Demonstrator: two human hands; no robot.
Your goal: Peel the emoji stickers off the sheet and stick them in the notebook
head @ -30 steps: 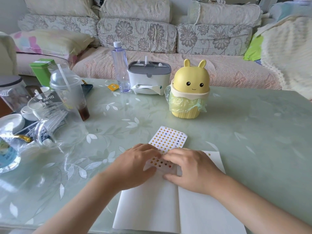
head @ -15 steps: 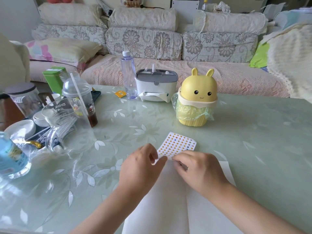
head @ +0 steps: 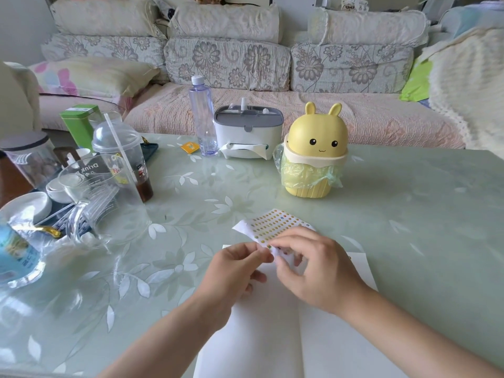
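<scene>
Both forearms come in from the near edge & meet over the far part of the open notebook (head: pixel 272 336), which lies flat on the green glass table (head: pixel 409 214) w/ blank white pages up. L hand (head: pixel 234 271): back of hand to the camera, wrist roughly straight, fingers curled in, thumb + index pinching the near-left edge of the sticker sheet (head: pixel 275 223). R hand (head: pixel 316 266): angled in from the right, knuckles up, fingers bent, thumb + index tips closed on the sheet's near edge right by the L fingertips; whether one sticker is btwn them is too small to tell. Sheet is held up off the page, near end lifted & bent, left corner curling to show its white back, far end reaching out past the notebook's top edge over the table. Beyond it: yellow bunny bin (head: pixel 316 151) w/ a green bag liner, grey-white tissue box (head: pixel 248 135), clear water bottle (head: pixel 203 115) just left of the box. Domed plastic cup (head: pixel 122 159) w/ a straw stands well apart at far left.
</scene>
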